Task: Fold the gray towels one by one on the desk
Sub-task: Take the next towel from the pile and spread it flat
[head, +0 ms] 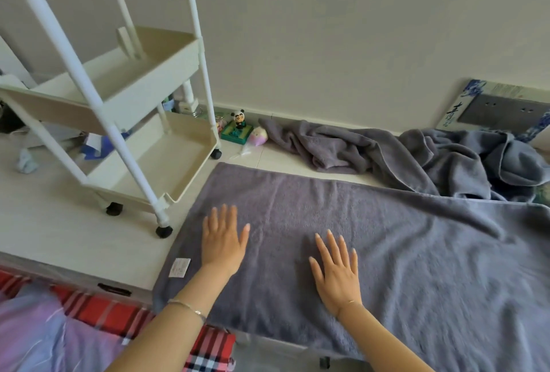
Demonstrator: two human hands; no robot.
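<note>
A large gray towel (372, 223) lies spread flat across the pale desk (59, 223), its near edge hanging over the desk's front and a white label at its left edge. My left hand (223, 237) rests flat on the towel's left part with fingers straight and spread. My right hand (334, 267) lies flat on the towel a little to the right, fingers also straight. Behind the spread towel, against the wall, sits a crumpled heap of more gray towels (416, 154).
A white rolling cart (143, 121) with two trays stands on the desk at the left, its wheels close to the towel's left edge. A panda figurine (239, 121) and small toys sit by the wall. A framed board (503, 109) leans at the back right.
</note>
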